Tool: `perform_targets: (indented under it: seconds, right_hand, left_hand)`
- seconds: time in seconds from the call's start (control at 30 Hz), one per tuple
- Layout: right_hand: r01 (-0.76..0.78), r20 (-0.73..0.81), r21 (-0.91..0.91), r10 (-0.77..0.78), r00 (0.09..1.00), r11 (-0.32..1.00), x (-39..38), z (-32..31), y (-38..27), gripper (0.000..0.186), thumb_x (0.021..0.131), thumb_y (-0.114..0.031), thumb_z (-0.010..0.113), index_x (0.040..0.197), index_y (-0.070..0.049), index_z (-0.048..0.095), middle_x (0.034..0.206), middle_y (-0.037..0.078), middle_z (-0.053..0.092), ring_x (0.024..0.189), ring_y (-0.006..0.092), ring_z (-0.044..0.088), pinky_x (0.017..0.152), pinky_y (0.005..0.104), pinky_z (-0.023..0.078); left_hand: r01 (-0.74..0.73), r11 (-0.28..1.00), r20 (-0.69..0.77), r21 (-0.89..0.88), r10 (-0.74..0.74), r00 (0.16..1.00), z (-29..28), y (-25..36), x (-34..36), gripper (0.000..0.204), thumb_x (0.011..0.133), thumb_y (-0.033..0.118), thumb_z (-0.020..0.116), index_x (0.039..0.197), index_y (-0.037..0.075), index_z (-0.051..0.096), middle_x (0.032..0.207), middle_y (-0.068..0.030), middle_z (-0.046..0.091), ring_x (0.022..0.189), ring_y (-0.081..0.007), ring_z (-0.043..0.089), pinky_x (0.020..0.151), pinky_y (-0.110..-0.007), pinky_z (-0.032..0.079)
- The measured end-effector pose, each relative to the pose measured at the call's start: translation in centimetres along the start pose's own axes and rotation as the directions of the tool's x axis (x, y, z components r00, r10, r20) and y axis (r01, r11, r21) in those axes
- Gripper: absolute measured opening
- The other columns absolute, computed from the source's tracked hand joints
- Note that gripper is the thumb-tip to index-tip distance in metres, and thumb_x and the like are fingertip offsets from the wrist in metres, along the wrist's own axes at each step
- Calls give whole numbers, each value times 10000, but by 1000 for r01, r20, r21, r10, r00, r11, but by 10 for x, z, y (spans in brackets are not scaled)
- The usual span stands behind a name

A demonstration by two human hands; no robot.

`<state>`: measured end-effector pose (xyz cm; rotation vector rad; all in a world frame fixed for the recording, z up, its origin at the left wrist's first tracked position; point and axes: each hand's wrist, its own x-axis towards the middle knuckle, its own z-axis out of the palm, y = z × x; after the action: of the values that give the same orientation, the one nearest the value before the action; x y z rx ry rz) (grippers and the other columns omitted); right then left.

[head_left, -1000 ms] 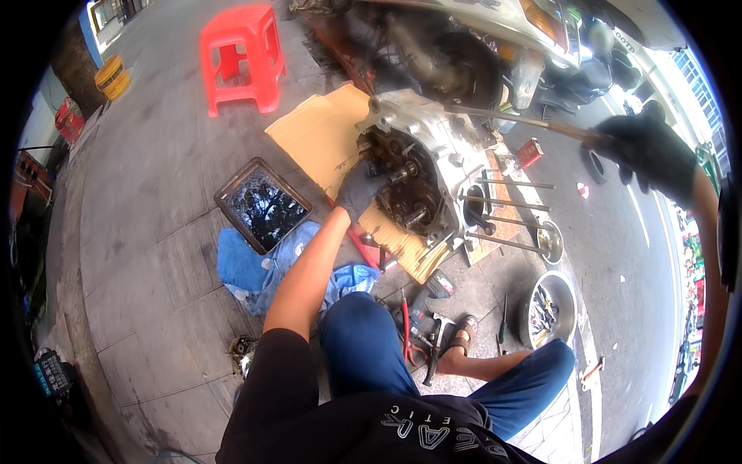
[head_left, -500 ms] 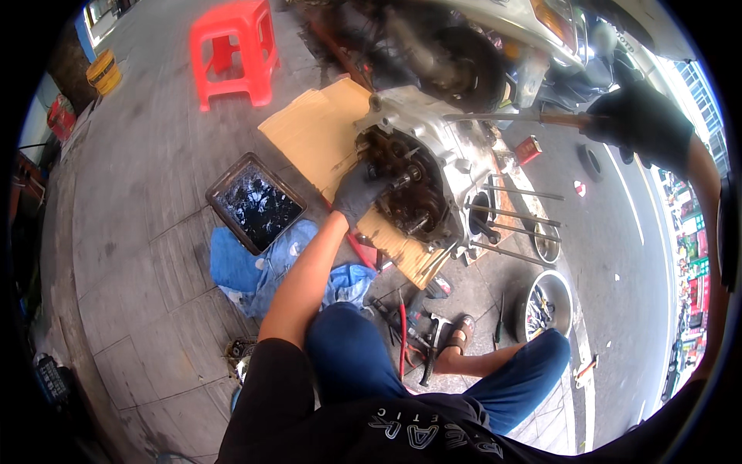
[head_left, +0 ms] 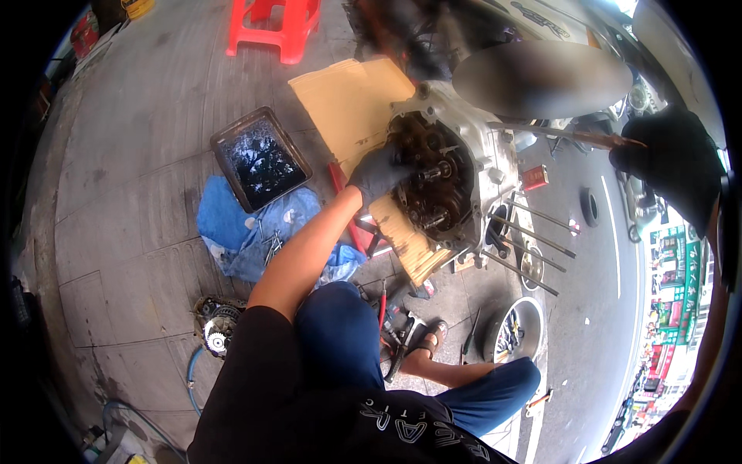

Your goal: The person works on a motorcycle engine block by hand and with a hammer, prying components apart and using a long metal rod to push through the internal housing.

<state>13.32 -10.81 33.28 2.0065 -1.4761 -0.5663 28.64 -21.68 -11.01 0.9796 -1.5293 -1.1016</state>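
Note:
A grey metal engine case (head_left: 488, 151) stands with its dark, oily inside of shafts and gears facing left. At the left rim of its opening is my left hand (head_left: 377, 173) in a black glove; its fingers blend into the dark hollow, so their grip is hidden. Higher up on the right, my gloved right hand (head_left: 671, 158) is closed round the brown handle of a long screwdriver-like tool (head_left: 541, 131). The tool's metal shaft points left, with its end at the upper part of the case. Several long studs (head_left: 539, 232) stick out from the case's lower right.
Flattened cardboard (head_left: 352, 104) lies under the case. To the left are a tray of dark oil (head_left: 305, 155) and a blue cloth (head_left: 224, 220). A metal bowl (head_left: 532, 321) holds small parts. A red stool (head_left: 287, 35) and parked vehicles stand farther off; the road runs at right.
The view has shifted, so the case sits lower and farther right. My left hand stays at the opening, slightly nearer its left rim. My right hand still grips the tool against the case.

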Motion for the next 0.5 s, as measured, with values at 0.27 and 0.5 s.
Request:
perform_targets:
  seconds: [0.27, 0.5]
  right_hand:
    - [-216, 355, 295, 103, 929, 931, 31, 9, 30, 218, 851, -224, 680, 833, -11, 727, 598, 82, 633, 432, 137, 578, 475, 254, 485]
    - [159, 35, 80, -162, 986, 984, -10, 6, -2, 253, 872, -233, 612, 761, -18, 690, 578, 99, 609, 447, 162, 574, 544, 314, 493]
  left_hand:
    - [64, 997, 45, -32, -62, 997, -7, 25, -10, 598, 800, 332, 702, 1277, 14, 533, 1174, -160, 644, 1065, -256, 624, 937, -341, 457]
    - [74, 997, 77, 39, -77, 994, -13, 29, -8, 567, 790, 303, 723, 1247, 13, 553, 1149, -151, 656, 1035, -248, 634, 929, -338, 464]
